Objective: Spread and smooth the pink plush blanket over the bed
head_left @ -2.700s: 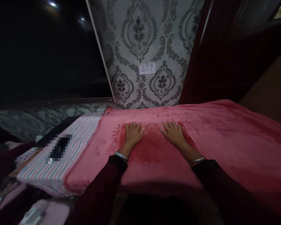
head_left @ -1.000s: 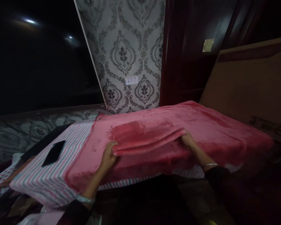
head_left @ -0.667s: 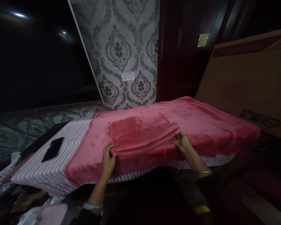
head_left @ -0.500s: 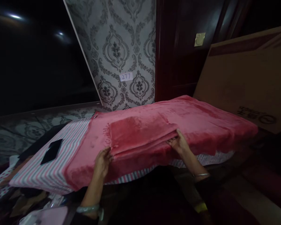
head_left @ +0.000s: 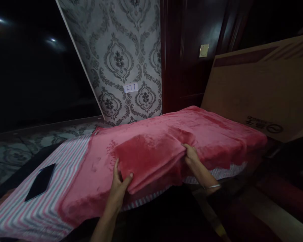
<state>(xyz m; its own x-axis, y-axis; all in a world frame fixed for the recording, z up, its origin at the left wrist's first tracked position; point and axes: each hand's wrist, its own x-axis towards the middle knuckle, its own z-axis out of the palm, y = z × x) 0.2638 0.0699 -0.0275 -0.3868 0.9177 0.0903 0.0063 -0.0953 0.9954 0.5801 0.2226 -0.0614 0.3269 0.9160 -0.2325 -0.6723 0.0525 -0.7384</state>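
Observation:
A folded red plush cloth lies on the pink plush blanket, its front part raised and its near corner hanging toward the front edge. My left hand is at its left end, thumb over the near corner and a finger along the left side; the other fingers are hidden. At the right end, my right hand is closed on the cloth's edge, where the fabric bunches up. The pink blanket covers most of a striped sheet.
A dark phone lies on the striped sheet at the left. A large dark screen stands behind it. Patterned wall, with a paper label, is at the back. A big cardboard sheet leans at the right.
The cloth's front has been lifted and its near left corner pulled forward. My left hand has shifted to the right and spread its thumb; the right hand now closes on the edge. The view shifted slightly.

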